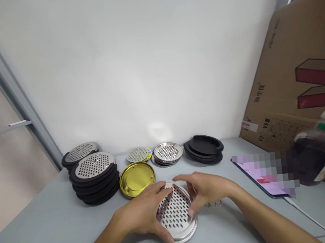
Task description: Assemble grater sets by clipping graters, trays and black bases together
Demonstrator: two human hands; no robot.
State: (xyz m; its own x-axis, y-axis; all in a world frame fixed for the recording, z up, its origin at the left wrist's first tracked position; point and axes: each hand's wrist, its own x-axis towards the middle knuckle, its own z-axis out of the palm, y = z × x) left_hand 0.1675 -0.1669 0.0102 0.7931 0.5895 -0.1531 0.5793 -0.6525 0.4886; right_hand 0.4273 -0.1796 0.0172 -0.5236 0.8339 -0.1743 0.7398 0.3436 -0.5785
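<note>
A round silver grater disc point(176, 214) with rows of slotted holes lies flat on the table in front of me, seated in or on a silver rimmed piece. My left hand point(145, 212) spans its left side, thumb by the lower edge and fingers stretched over the upper part. At the right edge is my right hand point(206, 188), its fingers apart and thumb over the rim. Neither hand visibly lifts the disc. Just behind my left hand rests a gold round dish point(138, 178) with small holes near its rim.
At left stand stacks of black rings with grater discs point(94, 166). Along the back wall lie pale perforated discs point(137, 155), silver grater discs point(168, 153) and black holders point(205, 146). A phone point(255, 177) with a cable, a dark-filled jar point(314, 156) and a cardboard box point(284, 66) occupy the right.
</note>
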